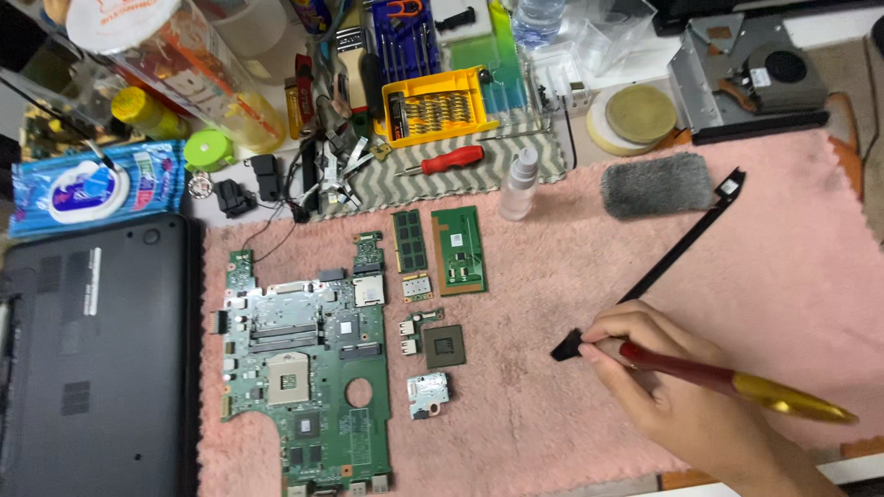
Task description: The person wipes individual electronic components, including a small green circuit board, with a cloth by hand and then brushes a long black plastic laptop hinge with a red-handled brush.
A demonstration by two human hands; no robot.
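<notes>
My right hand (677,391) grips a brush with a red and gold handle (737,385), its dark bristle tip (566,347) touching the pink fluffy mat (571,433). The tip meets the near end of a long thin black plastic strip (686,239) lying diagonally on the mat. My left hand is out of sight. To the left lie a green laptop motherboard (308,377), a square processor chip (444,346), a memory module (408,241), a green rectangular board (459,250) and several small circuit boards.
A black laptop base (92,359) lies at the left edge. Behind the mat are a yellow screwdriver bit case (437,106), a red-handled screwdriver (442,161), a small spray bottle (520,184), a grey fuzzy pad (656,184), a cooling fan assembly (755,78) and a blue wipes pack (92,189).
</notes>
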